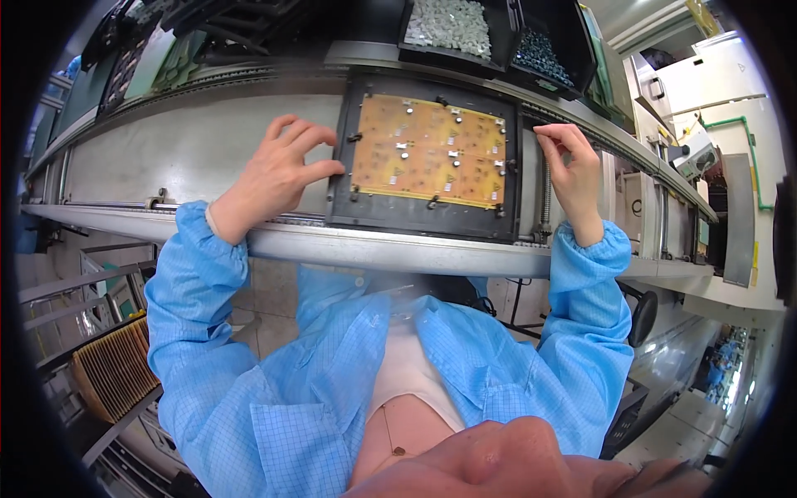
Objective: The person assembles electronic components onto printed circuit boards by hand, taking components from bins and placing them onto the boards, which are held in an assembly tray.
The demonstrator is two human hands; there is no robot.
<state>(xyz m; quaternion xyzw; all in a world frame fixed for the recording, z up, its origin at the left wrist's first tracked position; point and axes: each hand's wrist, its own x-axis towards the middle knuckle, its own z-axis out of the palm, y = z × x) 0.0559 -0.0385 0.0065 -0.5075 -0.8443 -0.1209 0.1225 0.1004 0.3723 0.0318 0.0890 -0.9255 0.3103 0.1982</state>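
A frame (pixel 423 222) is set on the desk (pixel 174 166), between a near rail (pixel 398 249) and a far rail (pixel 639 153). In the frame a board (pixel 429 168) is laid, with small parts mounted on it and clips (pixel 355 137) placed around its edge. The frame is flanked by the left hand (pixel 278 170), just beside its left edge, and by the right hand (pixel 573 170), apart from its right edge. Behind the frame, past the far rail, loose parts are held in a left bin (pixel 448 62) and a right bin (pixel 584 41), placed side by side. Below the desk, far left, a rack (pixel 116 365) is placed.
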